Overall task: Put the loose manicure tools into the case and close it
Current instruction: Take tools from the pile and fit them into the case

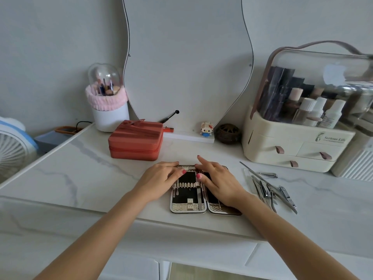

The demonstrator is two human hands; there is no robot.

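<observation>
While the small rectangular manicure case point(204, 190) with its pale woven-look trim and black lining lies open flat near the front edge of the white marble-patterned worktop point(80, 178), both hands rest on its far half, fingers fairly straight and gripping nothing that I can see. The left hand point(161, 178) covers the left leaf, the right hand point(219, 182) the right leaf, index finger lifted. One case, two leaves, hinge running away from the person; at least two slim tools already sit in the left leaf. The heap of loose steel manicure tools point(270, 188) lies just to the right of the case, long axes mostly running near-to-far; I count roughly seven or eight, overlapping too much to be sure. My judgement is that the right hand, being nearer, should fetch them.
</observation>
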